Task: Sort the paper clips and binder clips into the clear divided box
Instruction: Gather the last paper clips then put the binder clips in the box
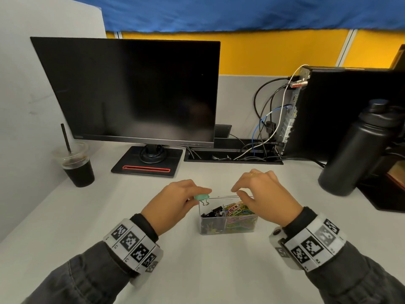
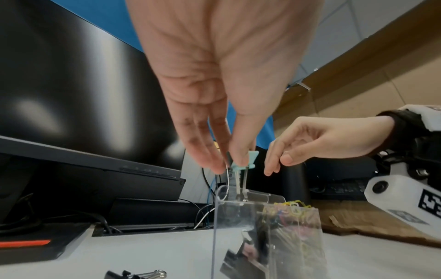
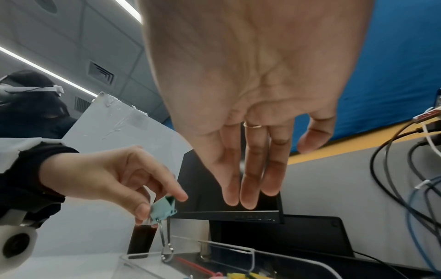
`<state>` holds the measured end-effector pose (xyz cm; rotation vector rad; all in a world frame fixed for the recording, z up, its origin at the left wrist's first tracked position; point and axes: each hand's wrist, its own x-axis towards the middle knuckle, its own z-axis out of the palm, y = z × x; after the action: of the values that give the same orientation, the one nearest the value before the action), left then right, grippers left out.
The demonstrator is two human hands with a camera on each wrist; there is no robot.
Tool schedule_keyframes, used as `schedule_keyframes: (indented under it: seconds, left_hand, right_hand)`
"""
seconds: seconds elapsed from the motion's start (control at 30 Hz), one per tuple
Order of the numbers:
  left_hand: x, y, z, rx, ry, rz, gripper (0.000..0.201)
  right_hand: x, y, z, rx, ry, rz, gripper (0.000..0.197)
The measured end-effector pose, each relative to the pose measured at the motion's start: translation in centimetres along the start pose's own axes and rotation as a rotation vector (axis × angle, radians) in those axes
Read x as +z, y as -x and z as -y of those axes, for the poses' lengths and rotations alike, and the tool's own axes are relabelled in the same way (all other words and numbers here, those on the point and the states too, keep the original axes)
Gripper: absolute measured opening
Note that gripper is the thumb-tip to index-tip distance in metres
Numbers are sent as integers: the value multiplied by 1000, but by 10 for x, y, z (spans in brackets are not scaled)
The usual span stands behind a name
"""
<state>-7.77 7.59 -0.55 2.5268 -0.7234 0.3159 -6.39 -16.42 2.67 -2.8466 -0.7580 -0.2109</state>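
Observation:
The clear divided box (image 1: 228, 228) stands on the desk between my hands. Its left compartment holds black binder clips (image 1: 213, 212) and its right compartment holds coloured paper clips (image 1: 238, 211). My left hand (image 1: 200, 194) pinches a mint-green binder clip (image 1: 202, 197) between thumb and fingers, and its wire handles hang just above the box's left rear corner (image 2: 241, 190). My right hand (image 1: 237, 193) hovers over the paper-clip side with straight, relaxed fingers (image 3: 248, 188) that hold nothing. A loose black binder clip (image 2: 136, 274) lies on the desk left of the box.
A dark monitor (image 1: 131, 91) on its stand is behind the box. An iced coffee cup (image 1: 76, 165) stands far left. A black bottle (image 1: 355, 150) and a computer tower with cables (image 1: 274, 119) are at the right. A cable trough (image 1: 232, 153) runs along the back.

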Motion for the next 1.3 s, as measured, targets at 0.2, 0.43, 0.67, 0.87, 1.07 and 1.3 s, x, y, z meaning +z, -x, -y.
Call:
schedule_keyframes:
  seconds: [0.2, 0.43, 0.67, 0.87, 1.07, 1.3]
  left_hand:
    - [6, -11, -20, 5, -370, 226, 37]
    - [13, -22, -26, -36, -494, 397, 34]
    - [12, -22, -20, -22, -396, 420, 32]
    - [12, -14, -14, -4, -333, 308, 17]
    - [12, -11, -14, -5, -308, 350, 32]
    - [14, -7, -14, -43, -312, 376, 38]
  right_hand:
    - [4, 16, -14, 38, -21, 4, 24]
    - [8, 20, -26, 61, -56, -18, 23]
    - [10, 21, -37, 110, -77, -56, 21]
    - [15, 20, -45, 128, -113, -94, 19]
    - [21, 17, -49, 119, -244, 2, 60]
    - [40, 13, -55, 43, -401, 234, 91]
